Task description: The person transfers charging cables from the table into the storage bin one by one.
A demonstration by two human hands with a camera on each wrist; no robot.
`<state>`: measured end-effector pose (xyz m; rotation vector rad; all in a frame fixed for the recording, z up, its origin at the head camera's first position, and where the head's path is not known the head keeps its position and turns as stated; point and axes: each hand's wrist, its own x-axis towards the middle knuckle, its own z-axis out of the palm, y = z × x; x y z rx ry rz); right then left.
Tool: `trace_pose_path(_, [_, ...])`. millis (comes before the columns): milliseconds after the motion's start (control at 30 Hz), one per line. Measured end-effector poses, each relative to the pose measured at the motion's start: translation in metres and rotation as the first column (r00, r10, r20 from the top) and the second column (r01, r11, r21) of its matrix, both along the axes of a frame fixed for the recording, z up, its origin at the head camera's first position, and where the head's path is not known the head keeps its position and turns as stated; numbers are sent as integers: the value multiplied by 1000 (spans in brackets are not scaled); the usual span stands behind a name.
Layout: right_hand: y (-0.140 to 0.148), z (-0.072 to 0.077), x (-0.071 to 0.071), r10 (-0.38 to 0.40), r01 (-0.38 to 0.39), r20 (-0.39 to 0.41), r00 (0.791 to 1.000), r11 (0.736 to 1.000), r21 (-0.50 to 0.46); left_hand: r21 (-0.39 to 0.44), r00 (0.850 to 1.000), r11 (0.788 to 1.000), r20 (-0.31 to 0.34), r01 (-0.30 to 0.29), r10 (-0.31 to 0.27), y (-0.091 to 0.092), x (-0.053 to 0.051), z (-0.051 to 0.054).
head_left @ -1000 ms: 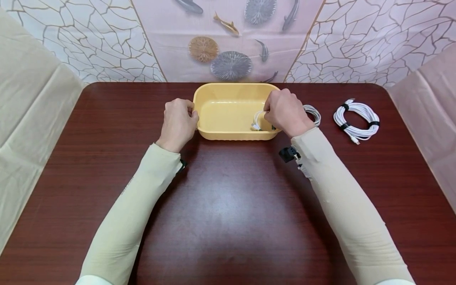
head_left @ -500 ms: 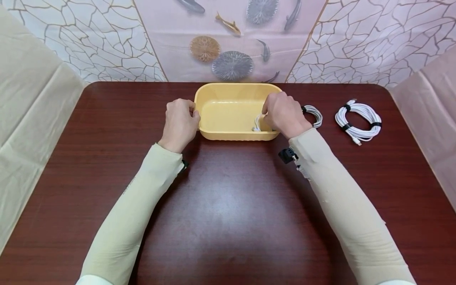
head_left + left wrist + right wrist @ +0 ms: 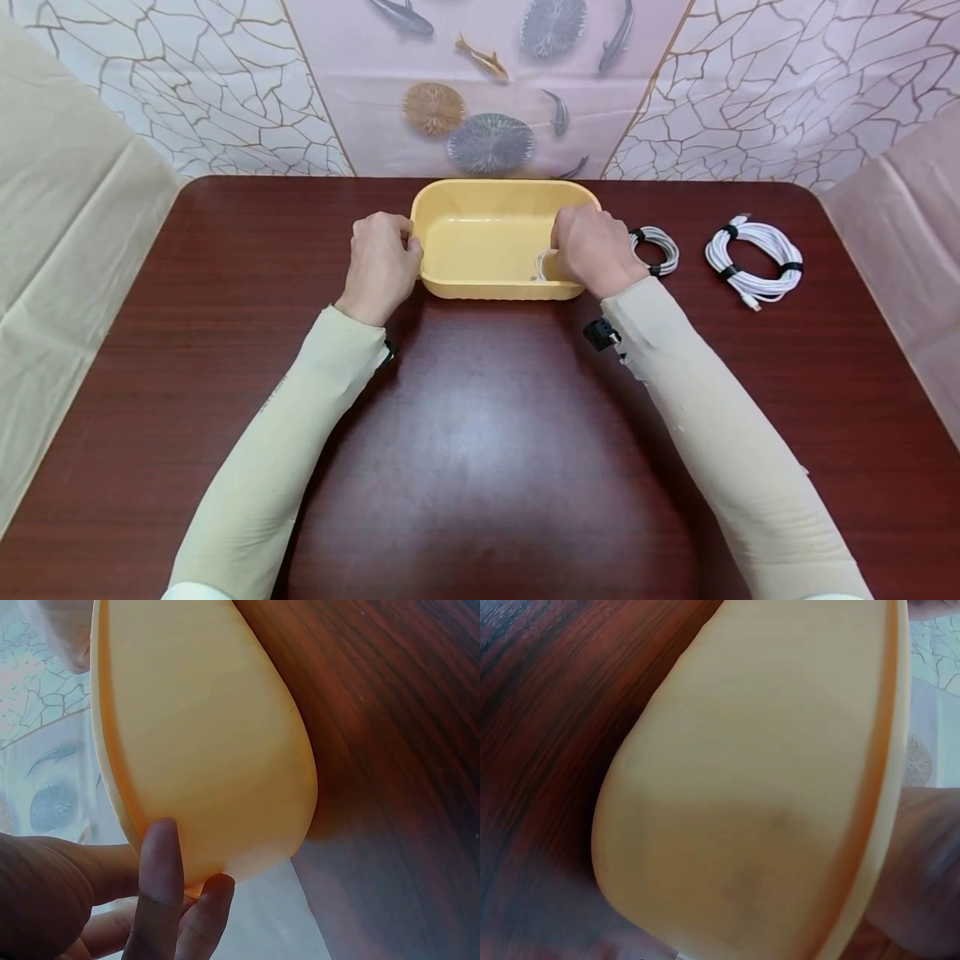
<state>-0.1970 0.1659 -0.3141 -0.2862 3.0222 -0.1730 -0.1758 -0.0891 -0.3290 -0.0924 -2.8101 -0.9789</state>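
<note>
A yellow basin stands at the table's back edge. My left hand grips its left end; in the left wrist view, the fingers lie against the outside wall. My right hand reaches over the right end, with curled fingers inside at a white cable, part of which shows beside them on the basin floor. The fingertips are hidden. In the right wrist view the basin's wall covers most of the picture, and the right hand shows behind its rim.
Right of the basin lies a grey-white coiled cable with black ties, partly behind my right hand. Farther right is a larger white coil, also tied in black. A patterned cloth hangs behind the dark table.
My right hand has moved slightly down and left into the basin, and less of the white cable shows. More of the coil beside it is visible. The left hand keeps its grip.
</note>
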Motion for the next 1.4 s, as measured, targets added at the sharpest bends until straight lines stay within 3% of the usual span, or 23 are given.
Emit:
trace_pose_path(300, [0, -3, -1, 0, 1, -33, 999, 1000, 26, -3, 1000, 1000, 0, -5, 5, 1, 1, 0])
trace_pose_path(600, [-2, -4, -3, -9, 9, -12, 1000, 998, 70, 6, 1000, 1000, 8, -4, 4, 2, 1, 0])
trace_pose_path(933, [-3, -6, -6, 4, -3, -15, 1000, 995, 98, -12, 999, 1000, -38, -9, 8, 1, 2, 0])
trace_pose_path(1400, [-2, -5, -4, -5, 5, 1, 1000, 997, 71, -10, 1000, 1000, -24, -6, 6, 1, 2, 1])
